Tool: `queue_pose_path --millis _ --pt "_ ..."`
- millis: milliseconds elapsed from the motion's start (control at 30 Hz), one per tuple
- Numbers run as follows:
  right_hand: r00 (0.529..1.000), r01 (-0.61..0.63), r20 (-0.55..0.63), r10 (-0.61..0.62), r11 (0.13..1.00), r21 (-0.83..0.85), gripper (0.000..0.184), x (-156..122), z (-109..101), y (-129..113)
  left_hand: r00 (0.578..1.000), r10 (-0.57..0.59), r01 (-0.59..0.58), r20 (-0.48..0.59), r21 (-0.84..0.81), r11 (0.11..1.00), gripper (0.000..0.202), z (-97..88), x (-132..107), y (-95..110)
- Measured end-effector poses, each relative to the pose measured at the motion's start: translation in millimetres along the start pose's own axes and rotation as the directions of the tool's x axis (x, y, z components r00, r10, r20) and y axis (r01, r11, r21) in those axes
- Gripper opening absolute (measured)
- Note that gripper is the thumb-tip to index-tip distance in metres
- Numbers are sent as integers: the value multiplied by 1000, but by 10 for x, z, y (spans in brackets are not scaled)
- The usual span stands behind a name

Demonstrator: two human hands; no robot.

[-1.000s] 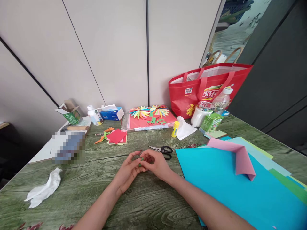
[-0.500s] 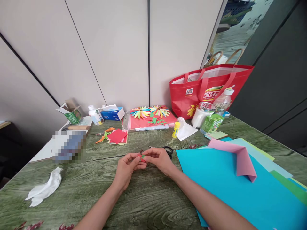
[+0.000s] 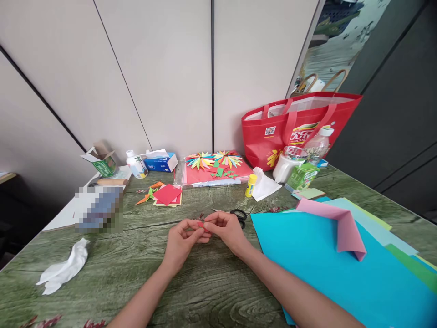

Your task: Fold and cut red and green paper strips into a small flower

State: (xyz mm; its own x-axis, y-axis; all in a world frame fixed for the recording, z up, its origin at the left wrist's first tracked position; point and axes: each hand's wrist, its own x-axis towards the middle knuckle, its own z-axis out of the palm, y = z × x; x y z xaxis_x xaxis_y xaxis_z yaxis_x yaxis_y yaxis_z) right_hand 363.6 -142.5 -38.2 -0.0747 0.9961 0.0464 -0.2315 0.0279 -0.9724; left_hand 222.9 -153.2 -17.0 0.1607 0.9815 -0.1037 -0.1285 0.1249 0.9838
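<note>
Between my fingertips is a small red paper piece (image 3: 201,225), mostly hidden by the fingers. My left hand (image 3: 182,239) pinches it from the left, and my right hand (image 3: 224,230) pinches it from the right. Both hands are held just above the table, fingers closed. Black-handled scissors (image 3: 240,216) lie just behind my right hand. Farther back on the left sits a stack of red and yellow paper squares (image 3: 168,195), beside folded orange and green paper pieces (image 3: 149,195). A yellow glue stick (image 3: 251,185) stands upright behind the scissors.
Large blue paper sheets (image 3: 307,259) with a folded pink strip (image 3: 344,228) cover the right side. Along the back stand a red bag (image 3: 262,146), a green carton (image 3: 303,176), a tissue box (image 3: 160,162) and paper stars (image 3: 200,161). A crumpled tissue (image 3: 64,269) lies at left.
The green part of the paper seen between my fingers no longer shows; only red is visible now. My hands have stayed in nearly the same place.
</note>
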Motion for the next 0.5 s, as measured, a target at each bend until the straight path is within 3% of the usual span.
queue_pose_path --millis 167,367,500 --pt "999 -24 -33 24 1000 -8 19 4 0 18 1000 12 -11 -22 27 1000 21 20 -10 1" --pt "991 -32 136 22 997 69 26 35 -67 -19 999 -33 35 29 -70 997 19 -47 15 -26" --pt "993 -34 118 25 997 68 22 33 -74 -30 999 -44 45 24 -74 996 19 -52 19 -7"
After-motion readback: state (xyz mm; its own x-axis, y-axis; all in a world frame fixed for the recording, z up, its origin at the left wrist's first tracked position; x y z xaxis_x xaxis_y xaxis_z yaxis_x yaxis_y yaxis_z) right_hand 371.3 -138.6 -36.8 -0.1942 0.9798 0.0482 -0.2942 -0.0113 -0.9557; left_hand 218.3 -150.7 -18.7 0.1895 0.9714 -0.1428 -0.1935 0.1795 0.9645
